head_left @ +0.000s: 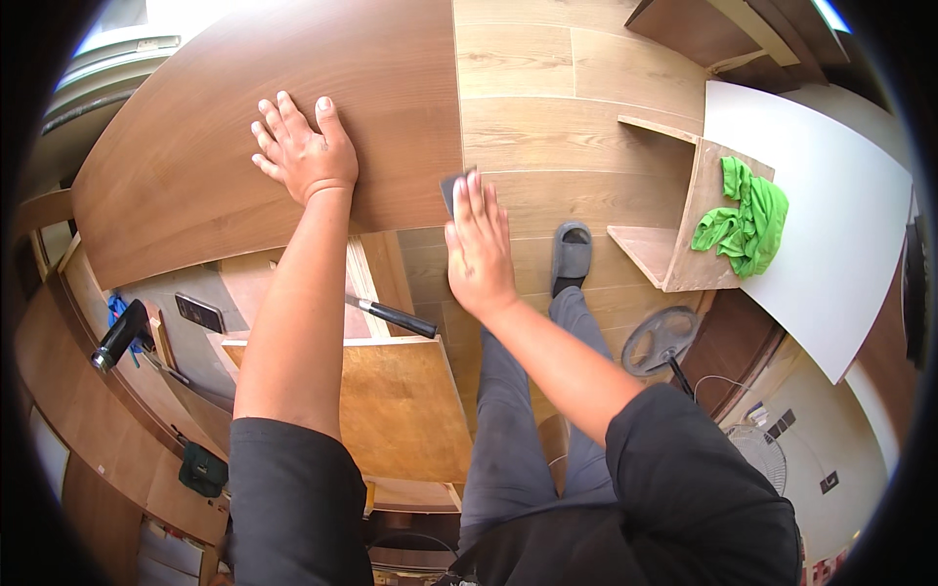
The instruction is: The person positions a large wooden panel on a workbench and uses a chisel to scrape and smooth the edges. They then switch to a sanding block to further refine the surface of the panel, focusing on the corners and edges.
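A large brown wood-grain panel (401, 98) lies flat in front of me. My left hand (305, 146) rests on its surface, palm down with the fingers spread. At the panel's right edge, my right hand (479, 249) holds a dark grey flat pad (449, 193), which looks like a sanding pad. Its fingers are straight and close together over the pad, hiding most of it. Below the panel, a tool with a black handle (399, 318) lies on a wooden frame; my left forearm covers part of it.
To the left are a phone (199, 312) and a black cylindrical object (119, 337). A green cloth (747, 217) hangs over a wooden box (684, 230) at the right, beside a white board (811, 195). A grey round base (660, 340) and a fan (757, 454) stand lower right.
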`<state>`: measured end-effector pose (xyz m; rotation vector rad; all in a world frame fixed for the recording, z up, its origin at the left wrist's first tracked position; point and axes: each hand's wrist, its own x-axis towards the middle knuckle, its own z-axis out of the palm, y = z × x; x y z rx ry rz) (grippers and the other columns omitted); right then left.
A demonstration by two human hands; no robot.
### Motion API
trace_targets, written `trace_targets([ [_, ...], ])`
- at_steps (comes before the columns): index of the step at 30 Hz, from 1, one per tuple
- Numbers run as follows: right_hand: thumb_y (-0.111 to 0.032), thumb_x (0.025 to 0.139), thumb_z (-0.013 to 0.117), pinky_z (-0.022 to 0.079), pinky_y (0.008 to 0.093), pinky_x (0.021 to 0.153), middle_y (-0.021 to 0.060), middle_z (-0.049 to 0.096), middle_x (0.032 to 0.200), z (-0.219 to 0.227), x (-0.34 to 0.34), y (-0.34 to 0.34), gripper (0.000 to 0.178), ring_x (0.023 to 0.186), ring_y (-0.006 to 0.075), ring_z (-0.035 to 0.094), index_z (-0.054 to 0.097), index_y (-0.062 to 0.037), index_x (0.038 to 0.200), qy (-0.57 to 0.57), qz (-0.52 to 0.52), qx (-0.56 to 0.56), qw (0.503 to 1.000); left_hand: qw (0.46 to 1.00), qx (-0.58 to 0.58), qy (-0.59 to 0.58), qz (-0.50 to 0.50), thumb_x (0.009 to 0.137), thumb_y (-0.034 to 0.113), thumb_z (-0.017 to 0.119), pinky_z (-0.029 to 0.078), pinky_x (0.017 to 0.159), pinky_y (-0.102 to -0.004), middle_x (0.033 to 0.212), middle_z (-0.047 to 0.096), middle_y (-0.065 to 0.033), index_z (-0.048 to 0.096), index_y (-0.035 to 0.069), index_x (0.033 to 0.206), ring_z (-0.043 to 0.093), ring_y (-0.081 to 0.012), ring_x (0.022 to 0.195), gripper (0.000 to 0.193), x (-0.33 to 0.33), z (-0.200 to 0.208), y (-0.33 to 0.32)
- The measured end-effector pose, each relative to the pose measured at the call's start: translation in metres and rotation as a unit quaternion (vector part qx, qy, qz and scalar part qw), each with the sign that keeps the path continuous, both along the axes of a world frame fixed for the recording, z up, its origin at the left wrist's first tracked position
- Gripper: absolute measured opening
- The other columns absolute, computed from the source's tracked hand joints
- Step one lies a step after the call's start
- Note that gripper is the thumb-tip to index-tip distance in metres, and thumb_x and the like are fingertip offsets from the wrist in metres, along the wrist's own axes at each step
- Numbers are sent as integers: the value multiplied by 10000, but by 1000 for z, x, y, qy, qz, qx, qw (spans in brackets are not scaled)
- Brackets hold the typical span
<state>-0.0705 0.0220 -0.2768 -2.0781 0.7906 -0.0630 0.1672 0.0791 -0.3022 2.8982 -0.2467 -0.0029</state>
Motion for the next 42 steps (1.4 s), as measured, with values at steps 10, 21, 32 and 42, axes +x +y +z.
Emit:
trace_targets([
  [10,-262,1044,395,236,625,1158,167,301,1615,-29,191,-138,541,1477,454,252,333,-79,1549,-49,-55,-101,992,1000,11,-6,-4,994,546,387,42,1227,-553,1653,232,-69,345,142,1548,132,-320,1534,687,1,-4,-7],
  [21,-254,1047,377,215,609,1174,146,268,1635,-18,142,-101,557,1493,433,239,289,-96,1573,12,0,-64,998,999,41,5,4,998,571,365,45,1223,-574,1665,206,-86,302,156,1573,140,-333,1532,711,2,-1,3],
  [32,-363,1059,382,290,325,1162,233,369,1557,-74,246,-287,544,1444,359,363,367,-109,1539,-71,-79,11,994,1000,31,5,1,971,557,446,23,1224,-550,1669,198,-77,315,150,1568,129,-327,1535,735,3,6,11],
  [42,-232,1053,447,313,343,1162,219,507,1473,-24,-140,-182,483,1405,302,447,447,22,1464,190,-84,345,915,921,42,139,-362,879,655,555,-31,1215,-595,1674,94,-183,167,86,1605,33,-359,1554,1001,-125,27,-13],
])
